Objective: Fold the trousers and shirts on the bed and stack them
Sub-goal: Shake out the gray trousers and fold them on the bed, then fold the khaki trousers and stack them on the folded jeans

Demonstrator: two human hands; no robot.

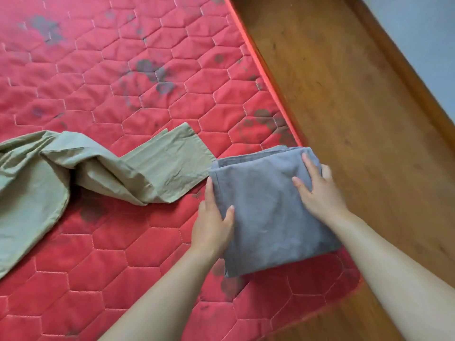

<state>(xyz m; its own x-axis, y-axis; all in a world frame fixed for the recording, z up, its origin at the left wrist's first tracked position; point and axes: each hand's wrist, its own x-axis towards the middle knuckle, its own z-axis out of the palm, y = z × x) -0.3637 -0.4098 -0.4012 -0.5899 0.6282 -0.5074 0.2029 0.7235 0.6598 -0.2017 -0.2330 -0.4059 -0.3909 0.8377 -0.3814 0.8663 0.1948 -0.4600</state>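
**You are in a bedroom at home**

You are working over a bed. Its bare red mattress [123, 94] is quilted in a hexagon pattern and marked with dark blotches. Along the mattress's right edge runs a wide wooden bed frame [344, 107], its brown boards scuffed and worn. Beyond the frame, in the top right corner, you can see a pale blue-grey surface [433, 33]; whether it is wall or floor cannot be told. Household clothing lies on the mattress: an olive-green garment [73, 173], crumpled and spread out, and a folded grey garment [266, 212] at the near corner.
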